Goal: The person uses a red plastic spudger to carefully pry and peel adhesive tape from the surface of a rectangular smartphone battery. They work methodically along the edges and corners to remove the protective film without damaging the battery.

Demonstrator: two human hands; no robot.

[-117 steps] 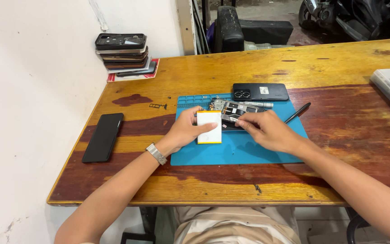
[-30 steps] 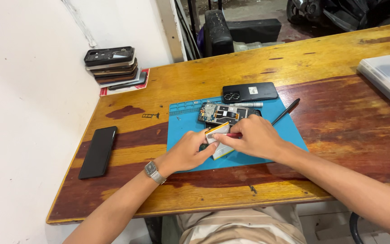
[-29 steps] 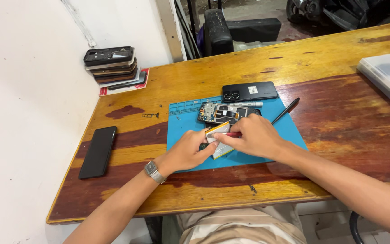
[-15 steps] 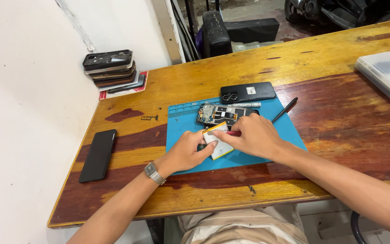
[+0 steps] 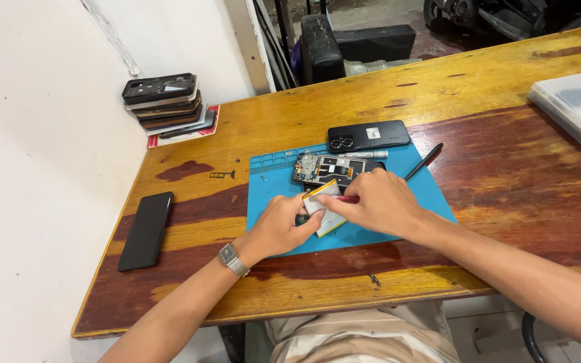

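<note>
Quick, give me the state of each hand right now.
Left hand: closed on the white battery, lifted off the blue mat.
Right hand: closed on a thin red tool, tip at the battery.

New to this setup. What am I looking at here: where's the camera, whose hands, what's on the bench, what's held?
There is no machine here: a person works with two bare hands, and the single camera sits on their head, looking down at a worn wooden table.

On a blue rubber work mat lies an opened phone with its circuit boards showing. Behind it are a black phone back cover, a small silver tool and a black pen-like tool.

The left hand, with a wristwatch, and the right hand meet over a flat white battery with a yellow edge, tilting it up off the mat. The right hand also seems to hold a thin red tool.

Elsewhere: a black phone lying flat at the left, a stack of phones by the wall, and a clear plastic box at the right.
</note>
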